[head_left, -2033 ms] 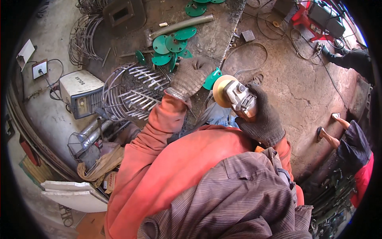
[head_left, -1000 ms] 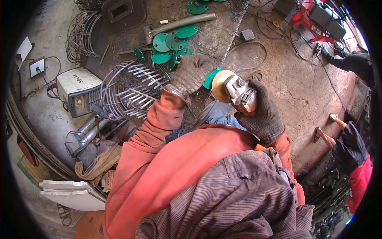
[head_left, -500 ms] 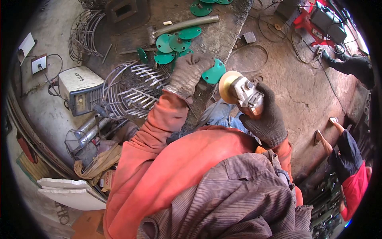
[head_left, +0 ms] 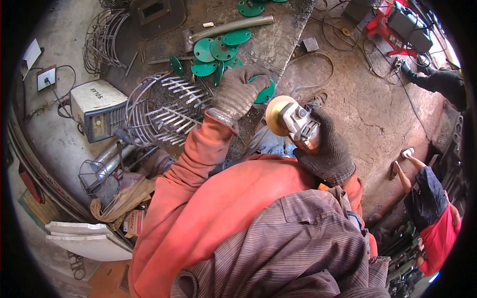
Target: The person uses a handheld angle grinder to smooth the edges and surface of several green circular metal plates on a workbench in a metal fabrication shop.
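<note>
My gloved left hand (head_left: 237, 93) is closed on the edge of a round green metal disc (head_left: 265, 91), which shows partly beyond the fingers. My right hand (head_left: 329, 151), in a dark knit glove, grips an angle grinder (head_left: 300, 123) with a pale yellowish disc (head_left: 278, 115) mounted on it. The grinder's disc sits just right of and below the green disc, with a small gap between them. Beyond my left hand lie several more green discs with holes (head_left: 222, 49) in a loose pile, beside a metal hammer (head_left: 231, 29).
Left of my arm stand wire-ring frames with rows of metal rods (head_left: 171, 119) and a boxy welding machine (head_left: 98, 105). A plate's edge crosses the floor ahead. Cables (head_left: 343, 37) and a red stand (head_left: 382, 27) are far right. Another person in red (head_left: 439, 238) is at lower right.
The green disc has tilted and turned in my left hand, so less of its face shows. The grinder has shifted slightly left and down.
</note>
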`<state>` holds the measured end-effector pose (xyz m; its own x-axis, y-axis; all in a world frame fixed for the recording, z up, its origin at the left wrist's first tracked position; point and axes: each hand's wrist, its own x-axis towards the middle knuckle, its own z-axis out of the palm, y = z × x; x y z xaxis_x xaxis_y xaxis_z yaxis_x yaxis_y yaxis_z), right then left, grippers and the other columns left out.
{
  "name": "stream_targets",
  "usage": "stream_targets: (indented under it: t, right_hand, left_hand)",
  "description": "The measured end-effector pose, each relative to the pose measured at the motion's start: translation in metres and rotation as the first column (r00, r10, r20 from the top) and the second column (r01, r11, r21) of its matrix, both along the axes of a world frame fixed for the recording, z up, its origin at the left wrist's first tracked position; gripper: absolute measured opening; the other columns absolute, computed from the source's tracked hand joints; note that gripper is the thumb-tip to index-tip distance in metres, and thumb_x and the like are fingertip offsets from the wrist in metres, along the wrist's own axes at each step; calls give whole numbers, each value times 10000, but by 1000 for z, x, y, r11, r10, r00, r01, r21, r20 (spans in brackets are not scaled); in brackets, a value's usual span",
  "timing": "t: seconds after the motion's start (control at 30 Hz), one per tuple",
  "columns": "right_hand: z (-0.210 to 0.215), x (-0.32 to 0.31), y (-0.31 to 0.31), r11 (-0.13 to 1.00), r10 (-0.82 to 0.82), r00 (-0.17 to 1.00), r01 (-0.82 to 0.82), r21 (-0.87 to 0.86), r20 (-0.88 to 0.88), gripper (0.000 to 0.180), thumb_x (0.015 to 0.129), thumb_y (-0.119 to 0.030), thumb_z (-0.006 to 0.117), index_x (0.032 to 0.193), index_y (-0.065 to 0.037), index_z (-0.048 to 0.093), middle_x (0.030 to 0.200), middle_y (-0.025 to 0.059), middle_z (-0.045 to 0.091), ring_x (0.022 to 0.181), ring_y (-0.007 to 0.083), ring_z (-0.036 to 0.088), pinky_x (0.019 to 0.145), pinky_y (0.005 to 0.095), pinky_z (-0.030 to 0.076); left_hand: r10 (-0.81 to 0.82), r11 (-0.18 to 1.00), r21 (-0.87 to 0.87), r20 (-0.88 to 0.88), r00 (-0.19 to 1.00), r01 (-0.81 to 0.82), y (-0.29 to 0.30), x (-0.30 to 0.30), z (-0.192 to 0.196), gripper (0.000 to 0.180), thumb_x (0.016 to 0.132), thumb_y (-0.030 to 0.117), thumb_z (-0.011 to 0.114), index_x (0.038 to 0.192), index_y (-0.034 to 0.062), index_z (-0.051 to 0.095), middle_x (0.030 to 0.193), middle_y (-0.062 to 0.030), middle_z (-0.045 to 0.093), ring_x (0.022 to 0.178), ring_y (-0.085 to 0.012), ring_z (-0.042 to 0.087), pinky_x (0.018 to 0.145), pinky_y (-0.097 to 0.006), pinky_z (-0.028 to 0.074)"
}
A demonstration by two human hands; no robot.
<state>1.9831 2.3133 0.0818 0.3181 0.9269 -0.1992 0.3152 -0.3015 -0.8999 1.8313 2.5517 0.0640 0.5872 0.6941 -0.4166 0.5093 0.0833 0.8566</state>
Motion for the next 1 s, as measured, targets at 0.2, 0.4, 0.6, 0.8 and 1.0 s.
stream_targets:
  t: [0.2, 0.4, 0.6, 0.8, 1.0]
  right_hand:
    - [3, -3, 3, 1000, 15, 1000, -15, -17, -4, 931, 742, -201, 917, 1511, -48, 416, 1376, 224, 598, 1289, 432, 587, 1049, 465, 501]
    - [3, 0, 3, 1000, 16, 999, -17, -25, -36, 927, 743, -194, 914, 1511, -46, 415, 1369, 227, 602, 1279, 432, 590, 1043, 466, 503]
    - [1, -1, 4, 1000, 6, 1000, -6, -8, -27, 908, 745, -213, 920, 1493, -44, 434, 1356, 234, 613, 1276, 436, 592, 1031, 470, 507]
    - [-1, -2, 3, 998, 1, 999, -4, -60, -53, 903, 735, -220, 925, 1479, -35, 447, 1332, 234, 625, 1256, 439, 596, 1035, 479, 497]
    - [-1, 2, 10, 997, 12, 999, -14, -72, -31, 920, 697, -194, 919, 1473, -30, 451, 1327, 235, 627, 1246, 447, 598, 1028, 487, 498]
  left_hand:
    - [-15, 1000, 23, -9, 1000, 16, 1, -2, 4, 212, 943, 176, 763, 1075, 11, 781, 940, -63, 774, 847, -124, 680, 801, -299, 543]
    - [19, 999, 52, -77, 997, -15, -2, 4, 2, 201, 939, 183, 768, 1053, 19, 790, 925, -54, 775, 833, -127, 683, 774, -299, 545]
    - [60, 998, -2, -52, 997, -60, -2, 3, -6, 197, 925, 186, 787, 1043, 29, 797, 927, -66, 777, 809, -132, 687, 736, -309, 553]
    - [34, 999, 30, -34, 999, -33, 0, 1, -8, 212, 919, 201, 794, 1043, 29, 797, 913, -61, 772, 773, -129, 681, 664, -307, 555]
    - [35, 999, -10, -83, 996, -36, 2, 3, -6, 223, 913, 215, 793, 1033, 28, 800, 913, -73, 772, 762, -134, 676, 668, -313, 552]
